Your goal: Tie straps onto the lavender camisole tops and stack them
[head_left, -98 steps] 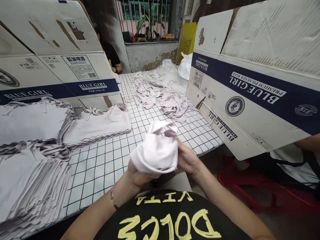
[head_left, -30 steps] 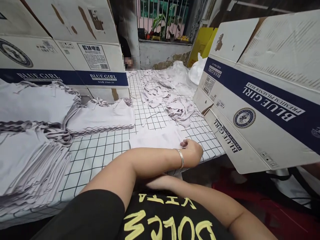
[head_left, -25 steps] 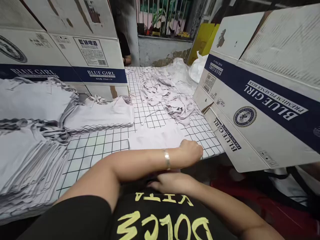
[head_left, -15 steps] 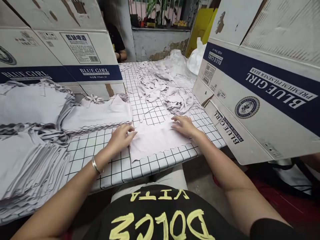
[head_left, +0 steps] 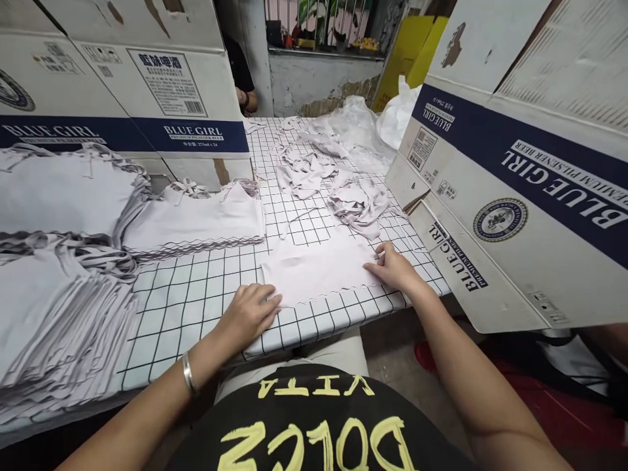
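Note:
A pale pink strappy top lies flat on the checked tablecloth in front of me, its wavy hem towards me and a thin strap at its far side. My left hand is palm down at the near left corner, fingers pressed together on the cloth there. At the right edge of the same top, my right hand pinches the fabric between thumb and fingers.
Stacks of similar tops lie on the left, before a cardboard box. Crumpled tops and clear plastic lie farther back. Another box leans over the right edge. Beyond the table is a person's arm.
My left hand has moved towards me, from the top's left side to its near corner. My right hand has shifted right and nearer, onto the right edge. The top looks flatter.

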Tool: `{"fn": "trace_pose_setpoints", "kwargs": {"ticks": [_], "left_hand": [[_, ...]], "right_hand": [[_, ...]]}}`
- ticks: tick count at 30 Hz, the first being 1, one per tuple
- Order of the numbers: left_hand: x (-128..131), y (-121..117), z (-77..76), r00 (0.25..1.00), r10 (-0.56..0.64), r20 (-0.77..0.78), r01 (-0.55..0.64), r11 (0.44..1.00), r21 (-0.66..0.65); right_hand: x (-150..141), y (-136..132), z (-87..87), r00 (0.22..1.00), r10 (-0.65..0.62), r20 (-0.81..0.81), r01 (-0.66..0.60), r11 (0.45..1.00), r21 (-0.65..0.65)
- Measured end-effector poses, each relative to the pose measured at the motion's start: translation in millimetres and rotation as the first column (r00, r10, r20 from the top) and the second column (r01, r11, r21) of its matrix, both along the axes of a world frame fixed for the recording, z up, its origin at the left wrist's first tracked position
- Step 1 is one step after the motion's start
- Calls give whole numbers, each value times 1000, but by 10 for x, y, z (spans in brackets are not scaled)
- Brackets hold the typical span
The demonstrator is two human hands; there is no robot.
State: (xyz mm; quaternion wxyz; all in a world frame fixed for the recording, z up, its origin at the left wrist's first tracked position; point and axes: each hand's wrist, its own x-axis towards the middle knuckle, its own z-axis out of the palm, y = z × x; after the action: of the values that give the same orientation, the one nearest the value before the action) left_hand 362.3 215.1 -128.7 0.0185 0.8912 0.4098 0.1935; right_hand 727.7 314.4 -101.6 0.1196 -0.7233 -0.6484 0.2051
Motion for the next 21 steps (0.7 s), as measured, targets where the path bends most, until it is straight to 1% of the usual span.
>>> {"fn": "trace_pose_setpoints", "kwargs": {"ticks": [2,4,5,7,8,9,10,11,13,14,15,17,18,20,21], "left_hand": [[-14,30,18,996,-80,29,81,997,-6],[-50,-7,71,992,-115,59,117,992,-43],[-77,-49,111,990,-120,69,125,989,-77],[-133,-135,211,990,-120,70,131,976,-177],[-152,-156,266,992,-101,70,115,967,-229],[-157,-145,319,996,-59,74,77,959,-272],[-145,-93,365,997,12,80,12,955,-295],[-114,3,399,991,106,84,-76,952,-297],[1,317,420,950,302,84,-272,927,-260],[77,514,409,925,373,67,-348,906,-242],[158,720,387,909,414,39,-393,886,-247],[309,1099,334,898,440,-14,-421,848,-322],[369,1247,312,901,434,-23,-412,834,-366],[438,1428,286,913,408,-7,-372,825,-425],[446,1460,282,923,384,20,-339,835,-433]], "right_hand": [[33,-134,25,993,-31,-112,20,996,-92],[70,-260,80,972,-41,-232,11,991,-130],[87,-319,117,963,-34,-267,-8,988,-153],[92,-407,199,967,-6,-256,-41,983,-176],[67,-425,236,976,11,-218,-45,987,-152],[14,-421,266,985,28,-172,-45,994,-98],[-69,-393,287,989,51,-140,-55,998,-22],[-185,-345,296,988,87,-131,-79,995,63],[-491,-218,281,963,220,-159,-188,963,195],[-664,-156,260,935,311,-170,-270,936,227],[-833,-104,233,897,408,-171,-364,900,239],[-1111,-26,178,811,567,-146,-534,819,210],[-1205,9,157,780,611,-134,-585,789,189],[-1303,113,154,765,635,-104,-609,767,203],[-1321,195,178,771,633,-75,-602,761,241]]}}
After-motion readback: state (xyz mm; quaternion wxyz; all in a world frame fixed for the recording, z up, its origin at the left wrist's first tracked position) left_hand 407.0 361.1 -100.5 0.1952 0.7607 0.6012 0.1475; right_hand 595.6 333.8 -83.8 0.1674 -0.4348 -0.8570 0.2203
